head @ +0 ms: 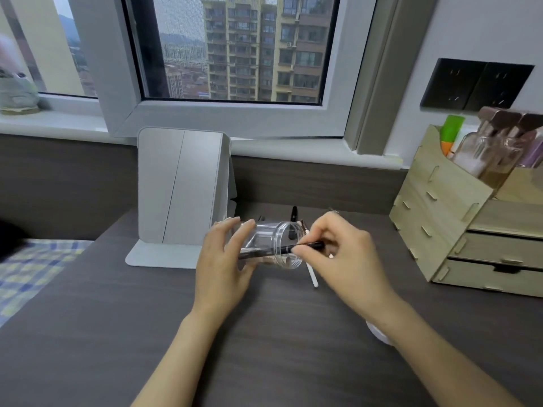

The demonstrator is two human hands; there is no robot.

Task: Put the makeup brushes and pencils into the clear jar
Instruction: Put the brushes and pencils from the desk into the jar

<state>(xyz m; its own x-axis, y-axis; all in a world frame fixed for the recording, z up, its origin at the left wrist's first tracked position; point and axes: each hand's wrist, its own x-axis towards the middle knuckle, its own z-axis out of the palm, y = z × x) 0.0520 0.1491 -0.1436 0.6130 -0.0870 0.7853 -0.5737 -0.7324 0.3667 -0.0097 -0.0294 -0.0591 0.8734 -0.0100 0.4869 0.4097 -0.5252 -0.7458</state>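
My left hand [226,257] grips the clear jar [274,245], which is tipped on its side with its mouth facing right. Pinched in my right hand [338,251] is a black pencil [311,246]; most of its length lies inside the jar through the mouth. A white brush handle [313,276] lies on the dark table [147,318] under my right hand. A black brush [293,214] and other thin tools [302,224] lie just behind the jar, partly hidden by it.
A grey folding mirror stand [182,195] stands just left of the jar. A wooden drawer organiser [470,230] with bottles fills the right side. A checked cloth [32,271] lies at the left edge. A white object [379,333] peeks from under my right forearm.
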